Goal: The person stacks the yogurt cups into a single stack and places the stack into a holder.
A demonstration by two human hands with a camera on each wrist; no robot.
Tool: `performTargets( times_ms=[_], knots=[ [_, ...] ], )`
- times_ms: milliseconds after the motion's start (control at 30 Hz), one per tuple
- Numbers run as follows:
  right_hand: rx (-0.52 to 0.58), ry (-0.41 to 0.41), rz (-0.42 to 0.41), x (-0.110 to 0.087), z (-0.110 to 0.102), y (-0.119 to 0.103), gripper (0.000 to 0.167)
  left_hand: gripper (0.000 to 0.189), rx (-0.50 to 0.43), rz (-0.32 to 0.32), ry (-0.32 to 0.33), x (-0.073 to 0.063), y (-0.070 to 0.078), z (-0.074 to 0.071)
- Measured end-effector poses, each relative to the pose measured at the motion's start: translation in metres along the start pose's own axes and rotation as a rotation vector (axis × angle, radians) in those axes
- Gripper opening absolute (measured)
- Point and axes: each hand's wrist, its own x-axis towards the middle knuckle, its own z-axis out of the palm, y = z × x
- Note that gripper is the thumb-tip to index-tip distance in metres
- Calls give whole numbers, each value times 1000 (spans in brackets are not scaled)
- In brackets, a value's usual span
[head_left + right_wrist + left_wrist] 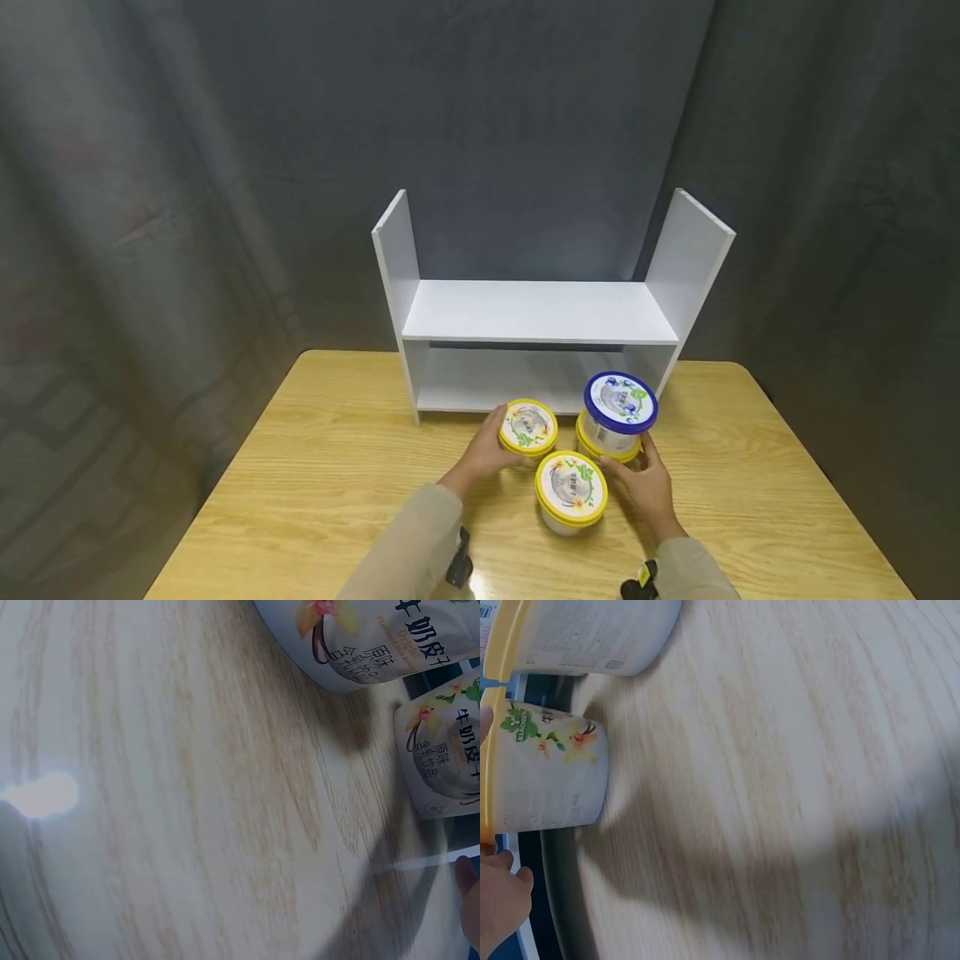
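Observation:
My left hand [483,454] grips a yellow-lidded tub [528,427] on the table by its rim; in the left wrist view, this tub [555,765] shows a flower print, with fingers at both sides of its lid. My right hand [648,487] holds another yellow-lidded tub [632,455] from its near right side, and a blue-lidded tub [621,402] is stacked on that one. Nearer me, between the hands, stands a third yellow-lidded tub [572,487], which neither hand holds. In the right wrist view, only a fingertip [465,874] shows beside the printed tub [442,750].
Just behind the tubs stands a white two-level shelf [540,310] with upright side panels. The wooden table [315,483] extends to both sides. Grey curtains [525,125] hang behind and around it.

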Motion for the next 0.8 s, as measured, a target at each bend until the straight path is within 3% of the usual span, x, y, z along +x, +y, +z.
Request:
performTargets(
  times_ms=[400, 800],
  knots=[
    [34, 0, 16, -1, 1, 0, 96, 100, -32, 70, 87, -3, -4, 10],
    [28, 12, 5, -1, 2, 2, 94, 94, -10, 73, 118, -4, -5, 18]
  ],
)
